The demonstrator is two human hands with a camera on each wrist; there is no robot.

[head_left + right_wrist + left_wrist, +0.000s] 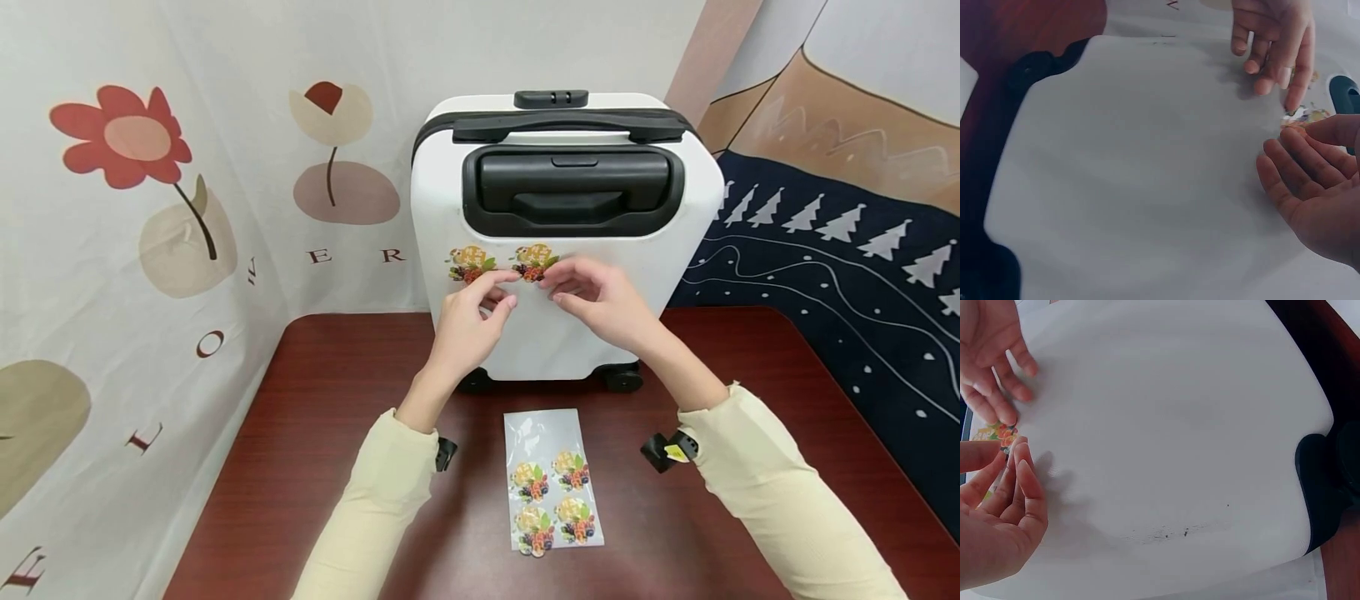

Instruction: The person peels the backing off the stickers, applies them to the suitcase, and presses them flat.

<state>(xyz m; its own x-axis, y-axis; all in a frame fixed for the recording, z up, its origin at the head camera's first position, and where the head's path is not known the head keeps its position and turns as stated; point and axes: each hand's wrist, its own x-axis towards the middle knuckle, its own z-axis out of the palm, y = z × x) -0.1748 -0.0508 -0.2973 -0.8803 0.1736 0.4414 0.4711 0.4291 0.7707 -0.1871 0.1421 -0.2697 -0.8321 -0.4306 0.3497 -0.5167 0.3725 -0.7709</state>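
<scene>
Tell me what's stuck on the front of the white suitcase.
The white suitcase carries two round fruit stickers below its black handle recess: the left sticker and the right sticker, where the left hand and right hand meet. Their fingers hide its lower edge.

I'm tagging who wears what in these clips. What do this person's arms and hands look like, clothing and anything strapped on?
Both arms wear long cream-yellow sleeves to the wrist; the left hand and right hand are bare, no gloves or rings visible. A small black device sits at the left cuff; another at the right cuff carries a yellow label.
</scene>
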